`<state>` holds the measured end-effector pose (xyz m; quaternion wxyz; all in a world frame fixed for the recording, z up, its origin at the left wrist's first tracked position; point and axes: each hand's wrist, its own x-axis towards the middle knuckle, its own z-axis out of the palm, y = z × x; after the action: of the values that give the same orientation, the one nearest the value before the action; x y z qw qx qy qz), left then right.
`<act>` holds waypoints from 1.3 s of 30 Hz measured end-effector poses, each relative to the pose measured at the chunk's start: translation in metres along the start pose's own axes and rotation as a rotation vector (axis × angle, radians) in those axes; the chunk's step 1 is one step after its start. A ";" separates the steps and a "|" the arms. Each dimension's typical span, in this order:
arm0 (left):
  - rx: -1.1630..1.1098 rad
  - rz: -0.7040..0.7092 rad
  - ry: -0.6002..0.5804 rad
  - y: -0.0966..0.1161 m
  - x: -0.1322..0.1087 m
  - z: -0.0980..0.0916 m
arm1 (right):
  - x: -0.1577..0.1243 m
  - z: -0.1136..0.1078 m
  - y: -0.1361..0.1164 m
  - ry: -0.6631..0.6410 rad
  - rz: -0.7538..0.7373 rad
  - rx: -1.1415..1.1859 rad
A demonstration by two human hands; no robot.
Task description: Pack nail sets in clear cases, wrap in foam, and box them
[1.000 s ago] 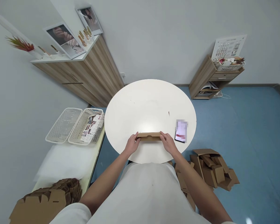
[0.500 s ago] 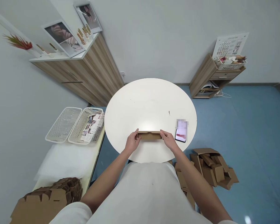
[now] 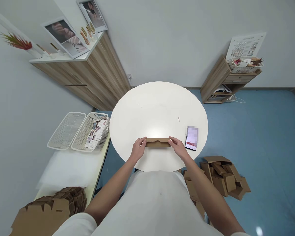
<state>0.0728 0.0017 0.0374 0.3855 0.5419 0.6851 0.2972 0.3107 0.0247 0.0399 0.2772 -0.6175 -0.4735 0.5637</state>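
A small brown cardboard box (image 3: pixel 158 144) is at the near side of the round white table (image 3: pixel 157 108). Its top flap, with a small notch at the middle of the edge, is partly folded down, and a dark gap shows beneath it. My left hand (image 3: pixel 138 149) grips the box's left end, thumb and fingers bent round the corner. At the opposite end my right hand (image 3: pixel 177 147) holds the right corner the same way. To the right of that hand lies a phone (image 3: pixel 191 141) with its screen lit and partly pixelated.
Left, a side table carries white baskets (image 3: pixel 88 132), one with printed cards, and a stack of flat cardboard blanks (image 3: pixel 46 213). On the floor to the right stands an open carton (image 3: pixel 206 172) of brown boxes. A wooden cabinet (image 3: pixel 108 72) and a small shelf unit (image 3: pixel 215 80) line the wall.
The box's flap has come further down over the opening, and its notch now shows more clearly. Both hands stay at the two ends, the left fingers slightly shifted.
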 end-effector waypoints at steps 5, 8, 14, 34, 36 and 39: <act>-0.070 -0.132 0.000 -0.013 0.005 0.006 | 0.005 0.005 0.013 0.020 0.044 -0.008; -0.087 -0.166 -0.054 -0.022 0.005 0.010 | 0.007 0.012 0.025 0.014 0.071 0.013; -0.128 -0.223 -0.139 -0.022 0.000 0.011 | 0.005 0.016 0.033 0.038 0.067 0.052; -0.197 -0.177 -0.200 -0.046 -0.020 -0.005 | -0.029 0.052 0.043 0.085 0.113 0.094; -0.139 -0.139 -0.223 -0.055 -0.025 -0.010 | -0.037 0.062 0.046 0.089 0.096 0.110; -0.025 -0.078 -0.275 -0.072 -0.035 -0.016 | -0.051 0.079 0.052 0.051 0.110 0.049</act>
<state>0.0263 -0.0489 -0.0070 0.4938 0.5457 0.6425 0.2133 0.2534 -0.0573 -0.0001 0.2727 -0.6497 -0.4178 0.5736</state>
